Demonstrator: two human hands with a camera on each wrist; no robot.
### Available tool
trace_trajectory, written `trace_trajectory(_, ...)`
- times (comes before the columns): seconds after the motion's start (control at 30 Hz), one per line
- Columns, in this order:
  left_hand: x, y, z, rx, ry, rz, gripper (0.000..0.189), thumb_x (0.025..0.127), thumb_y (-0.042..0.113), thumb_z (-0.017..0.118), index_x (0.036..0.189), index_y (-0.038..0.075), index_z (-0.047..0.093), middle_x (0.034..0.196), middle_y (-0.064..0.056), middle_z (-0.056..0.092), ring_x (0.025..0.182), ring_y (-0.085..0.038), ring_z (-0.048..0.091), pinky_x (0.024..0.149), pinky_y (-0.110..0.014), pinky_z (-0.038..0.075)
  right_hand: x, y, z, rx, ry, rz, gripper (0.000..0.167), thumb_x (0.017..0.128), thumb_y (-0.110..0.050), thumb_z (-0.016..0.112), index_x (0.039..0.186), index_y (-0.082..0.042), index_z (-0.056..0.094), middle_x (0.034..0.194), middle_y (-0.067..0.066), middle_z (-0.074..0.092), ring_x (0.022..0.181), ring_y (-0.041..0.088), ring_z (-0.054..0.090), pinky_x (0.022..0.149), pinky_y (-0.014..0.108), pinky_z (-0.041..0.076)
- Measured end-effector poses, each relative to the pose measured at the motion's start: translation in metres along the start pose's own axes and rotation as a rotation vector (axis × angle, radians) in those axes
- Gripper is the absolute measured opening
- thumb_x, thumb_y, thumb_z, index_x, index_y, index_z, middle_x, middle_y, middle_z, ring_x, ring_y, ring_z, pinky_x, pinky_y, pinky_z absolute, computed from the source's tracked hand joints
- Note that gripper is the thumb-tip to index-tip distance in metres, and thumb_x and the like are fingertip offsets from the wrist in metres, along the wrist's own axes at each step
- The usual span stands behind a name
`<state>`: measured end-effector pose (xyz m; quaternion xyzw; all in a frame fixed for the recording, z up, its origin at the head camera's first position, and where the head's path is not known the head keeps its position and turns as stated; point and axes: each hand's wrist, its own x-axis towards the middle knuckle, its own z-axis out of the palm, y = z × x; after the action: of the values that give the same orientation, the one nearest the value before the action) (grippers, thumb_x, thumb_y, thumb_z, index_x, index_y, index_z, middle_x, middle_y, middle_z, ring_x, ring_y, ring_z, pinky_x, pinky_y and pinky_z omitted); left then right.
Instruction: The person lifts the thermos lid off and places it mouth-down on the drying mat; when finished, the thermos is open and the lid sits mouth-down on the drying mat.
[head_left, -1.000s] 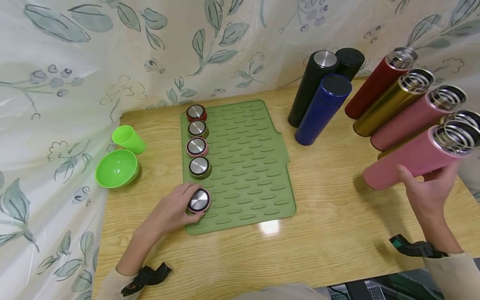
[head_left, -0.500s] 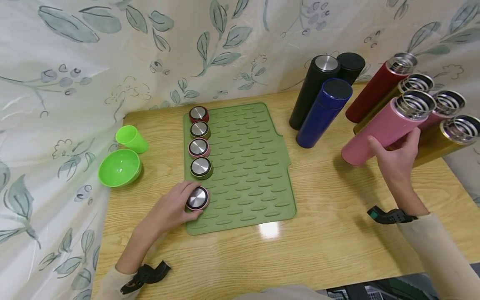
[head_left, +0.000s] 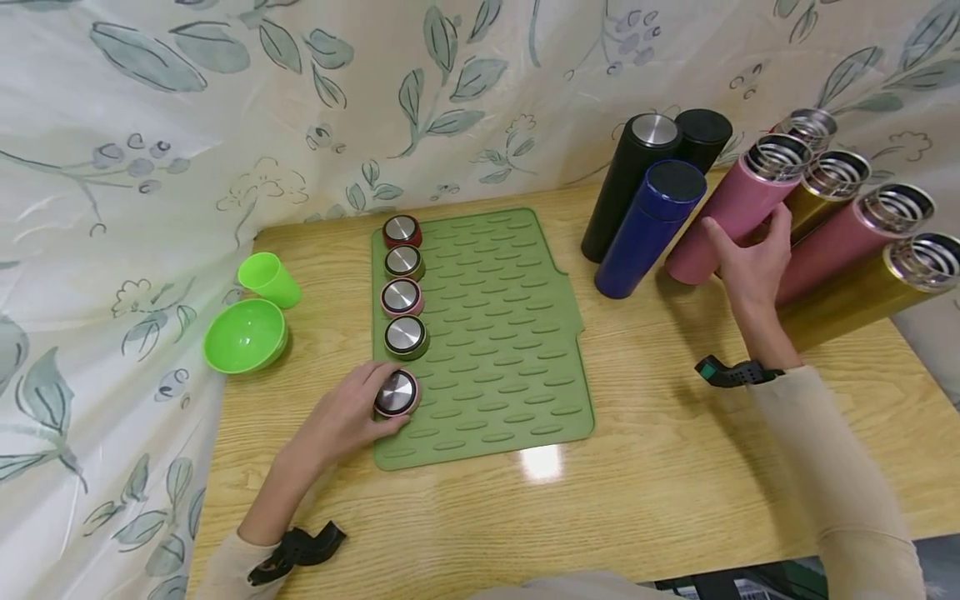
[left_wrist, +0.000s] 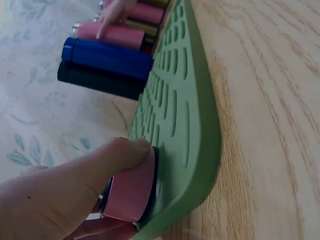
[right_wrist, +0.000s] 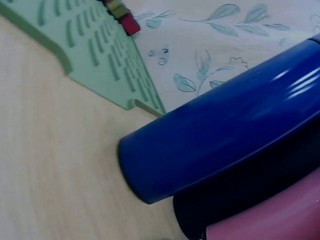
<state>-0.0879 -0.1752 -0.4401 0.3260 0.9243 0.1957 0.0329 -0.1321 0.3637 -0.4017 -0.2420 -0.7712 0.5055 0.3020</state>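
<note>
My left hand (head_left: 347,417) grips a pink bottle lid (head_left: 397,393) with a silver top, at the near left corner of the green ridged mat (head_left: 495,358). In the left wrist view the thumb lies along the side of this lid (left_wrist: 131,192), which rests on the mat. Over at the right, my right hand (head_left: 753,258) holds a pink lidless thermos (head_left: 738,200), thumb on its near side. It stands beside the blue thermos (head_left: 651,229), in front of a red one that is mostly hidden. The right wrist view shows the pink thermos (right_wrist: 275,212) but not the hand.
Several more lids (head_left: 405,336) line the mat's left edge. A black thermos (head_left: 630,192) stands behind the blue one, with another black one (head_left: 703,133) beyond. Gold (head_left: 862,292) and pink (head_left: 855,237) lidless thermoses stand far right. A green bowl (head_left: 246,337) and cup (head_left: 270,279) sit left.
My right hand has carried the pink thermos leftward and away from me, from the near right end of the row to beside the blue thermos. The left hand stays on its lid.
</note>
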Motion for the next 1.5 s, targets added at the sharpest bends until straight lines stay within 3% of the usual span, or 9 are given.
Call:
trace_trajectory(0.37, 0.002, -0.002, 0.001, -0.033, 0.027, -0.079, 0.070, 0.077, 0.039, 0.081, 0.132, 0.009, 0.051, 0.119, -0.009, 0.061, 0.104, -0.023, 0.061, 0.083, -0.041, 0.057, 0.019, 0.007, 0.022, -0.069, 0.024, 0.015, 0.068, 0.080, -0.036, 0.077, 0.139, -0.030, 0.044, 0.137, -0.008, 0.053, 0.123, 0.006, 0.048, 0.107, 0.020, 0.037)
trace_trajectory(0.7, 0.004, 0.002, 0.006, -0.046, 0.090, -0.036, 0.073, 0.074, 0.039, 0.084, 0.132, 0.007, 0.053, 0.116, -0.011, 0.063, 0.101, -0.025, 0.063, 0.082, -0.041, 0.057, 0.026, 0.011, 0.035, -0.096, 0.065, 0.070, 0.072, 0.082, -0.036, 0.074, 0.144, -0.031, 0.038, 0.141, -0.006, 0.051, 0.127, 0.007, 0.046, 0.110, 0.018, 0.033)
trace_trajectory(0.97, 0.009, 0.006, 0.011, -0.078, 0.088, -0.038, 0.075, 0.074, 0.039, 0.083, 0.134, 0.005, 0.053, 0.118, -0.012, 0.062, 0.103, -0.026, 0.063, 0.085, -0.041, 0.056, 0.037, 0.013, 0.046, -0.055, 0.066, 0.108, 0.077, 0.083, -0.035, 0.073, 0.147, -0.026, 0.032, 0.144, -0.005, 0.046, 0.131, 0.006, 0.042, 0.112, 0.015, 0.028)
trace_trajectory(1.3, 0.009, 0.006, 0.011, -0.074, 0.099, -0.047, 0.073, 0.074, 0.038, 0.084, 0.133, 0.007, 0.053, 0.115, -0.010, 0.061, 0.097, -0.023, 0.064, 0.080, -0.040, 0.057, 0.034, 0.016, 0.048, -0.129, 0.080, 0.055, 0.083, 0.081, -0.047, 0.072, 0.148, -0.023, 0.030, 0.146, -0.002, 0.041, 0.134, 0.005, 0.037, 0.113, 0.012, 0.024)
trace_trajectory(1.5, 0.009, 0.007, 0.012, -0.070, 0.092, -0.048, 0.073, 0.074, 0.037, 0.084, 0.134, 0.008, 0.053, 0.116, -0.010, 0.061, 0.099, -0.023, 0.063, 0.080, -0.040, 0.057, 0.033, 0.018, 0.053, -0.114, 0.097, 0.026, 0.081, 0.081, -0.049, 0.071, 0.145, -0.021, 0.030, 0.145, -0.002, 0.039, 0.132, 0.005, 0.037, 0.110, 0.011, 0.025)
